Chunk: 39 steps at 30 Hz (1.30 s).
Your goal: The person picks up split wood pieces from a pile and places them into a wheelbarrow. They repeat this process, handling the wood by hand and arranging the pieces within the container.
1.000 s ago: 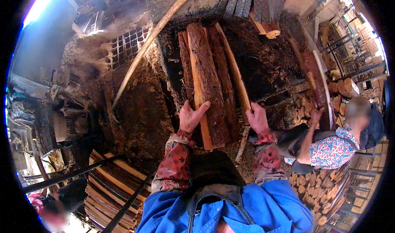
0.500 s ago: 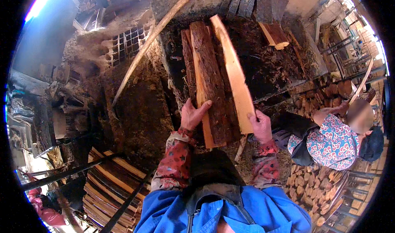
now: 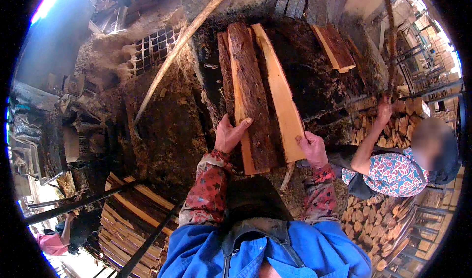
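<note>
My left hand (image 3: 231, 134) is closed on the left edge of a bark-covered wood slab (image 3: 253, 96), its thumb lying on the bark. The slab points away from me, with a pale sawn edge along its left side. Another narrow bark strip (image 3: 225, 71) lies against it on the left. My right hand (image 3: 313, 150) pinches the near end of a pale sawn slab (image 3: 282, 101), thumb on top. That slab's light face is turned up, and its far end leans in toward the bark-covered one. The fingers under both pieces are mostly hidden.
A short bark slab (image 3: 334, 49) lies at the far right of the dark work surface. A long curved pole (image 3: 179, 47) crosses at left. Stacked slabs (image 3: 130, 224) stand lower left behind black bars. At right, a co-worker (image 3: 398, 172) holds a long dark strip (image 3: 391, 47) beside piled wood (image 3: 378, 224).
The pale slab in my right hand has turned its face up more, and its far end has dropped slightly. The short slab has slid toward me. The co-worker's arm now raises a strip.
</note>
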### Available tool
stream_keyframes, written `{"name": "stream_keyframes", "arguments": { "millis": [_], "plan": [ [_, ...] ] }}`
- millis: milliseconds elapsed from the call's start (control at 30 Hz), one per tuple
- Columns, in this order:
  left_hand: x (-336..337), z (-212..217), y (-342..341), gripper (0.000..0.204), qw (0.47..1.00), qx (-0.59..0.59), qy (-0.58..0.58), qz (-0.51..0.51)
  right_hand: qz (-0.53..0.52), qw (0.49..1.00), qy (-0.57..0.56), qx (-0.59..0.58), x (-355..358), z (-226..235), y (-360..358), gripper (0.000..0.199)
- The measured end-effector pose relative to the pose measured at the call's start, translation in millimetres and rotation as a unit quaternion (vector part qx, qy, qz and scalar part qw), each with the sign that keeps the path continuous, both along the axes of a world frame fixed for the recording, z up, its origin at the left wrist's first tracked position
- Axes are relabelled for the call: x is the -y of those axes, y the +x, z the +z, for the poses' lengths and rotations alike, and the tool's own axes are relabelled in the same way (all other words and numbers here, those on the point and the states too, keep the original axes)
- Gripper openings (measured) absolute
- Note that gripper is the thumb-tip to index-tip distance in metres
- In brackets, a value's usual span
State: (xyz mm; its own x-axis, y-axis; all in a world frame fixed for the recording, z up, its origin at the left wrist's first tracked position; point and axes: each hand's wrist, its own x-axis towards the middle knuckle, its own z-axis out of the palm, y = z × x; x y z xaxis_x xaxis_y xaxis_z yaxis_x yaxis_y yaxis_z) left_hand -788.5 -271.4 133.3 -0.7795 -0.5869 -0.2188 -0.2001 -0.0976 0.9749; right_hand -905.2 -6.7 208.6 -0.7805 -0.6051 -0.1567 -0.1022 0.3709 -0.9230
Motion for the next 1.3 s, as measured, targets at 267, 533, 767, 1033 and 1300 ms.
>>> {"name": "stream_keyframes", "arguments": {
  "millis": [267,533,767,1033,1300],
  "plan": [
    [-2,-9,-3,0.083,0.998,-0.008,-0.009,0.06,0.001,1.0,-0.015,-0.011,5,10,17,0.019],
    [2,-13,-10,0.071,0.996,-0.003,-0.074,0.046,0.054,0.981,0.168,-0.084,44,24,26,0.016],
    [-1,-38,-15,0.068,0.992,-0.051,-0.07,0.093,-0.006,0.963,0.07,-0.259,44,28,-16,0.016],
    [3,-33,-13,0.071,0.996,0.008,-0.055,0.069,-0.059,0.846,0.178,-0.499,80,-17,-145,0.054],
    [11,-8,-22,0.07,0.998,0.042,-0.032,0.039,0.003,0.853,0.321,-0.412,74,-45,-197,0.043]
  ]
}}
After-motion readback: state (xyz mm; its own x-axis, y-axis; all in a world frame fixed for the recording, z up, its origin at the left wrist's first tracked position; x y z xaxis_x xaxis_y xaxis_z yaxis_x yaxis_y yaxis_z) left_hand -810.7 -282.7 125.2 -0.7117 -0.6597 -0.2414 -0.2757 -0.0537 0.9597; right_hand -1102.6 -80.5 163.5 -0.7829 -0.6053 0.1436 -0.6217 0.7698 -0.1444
